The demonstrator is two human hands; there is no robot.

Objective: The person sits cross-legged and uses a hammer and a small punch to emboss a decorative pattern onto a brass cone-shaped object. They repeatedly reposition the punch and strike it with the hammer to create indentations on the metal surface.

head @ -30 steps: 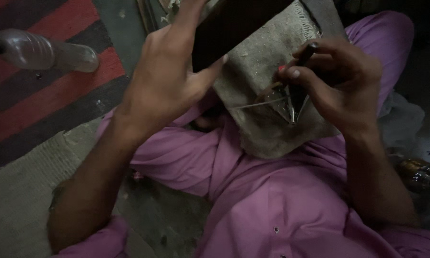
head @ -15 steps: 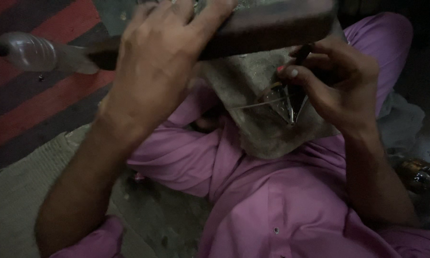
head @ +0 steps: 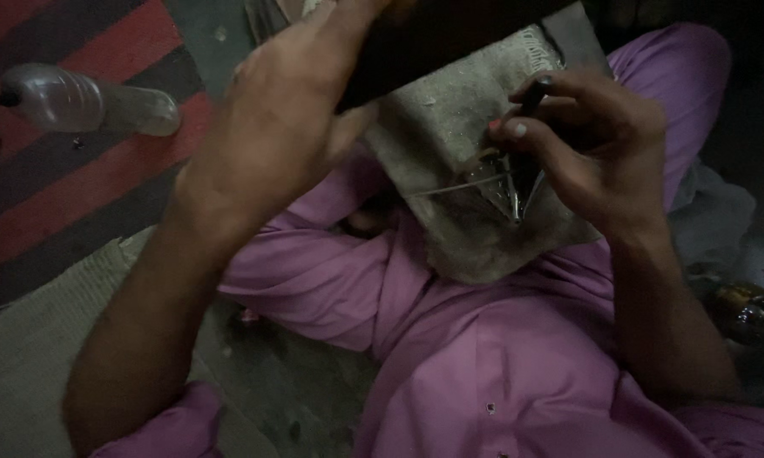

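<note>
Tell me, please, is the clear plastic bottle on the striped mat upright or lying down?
Lying down: the clear plastic bottle rests on its side across the striped mat.

Garment (head: 518,373): plain pink-purple cloth, uniform in tone across sleeves, lap and legs, no print; a few tiny dark specks near the lower hem.

Cloth pad (head: 458,161) on the lap: dull grey-brown, coarse, with a paler woven border along its upper edge and scattered pale flecks.

Block (head: 450,34) at the top of the view: dark, near black, unpatterned.

Tool (head: 518,182) at the pad: dark handle, bright silvery metal points; a thin pale wire (head: 458,188) crosses the pad beside it.

Rug (head: 68,187): broad red and black stripes.

Mat (head: 34,356): greyish beige, fine weave.

Bottle (head: 85,100): clear, colourless plastic, dark cap.

Object at right edge (head: 747,309): glossy dark brown.
</note>
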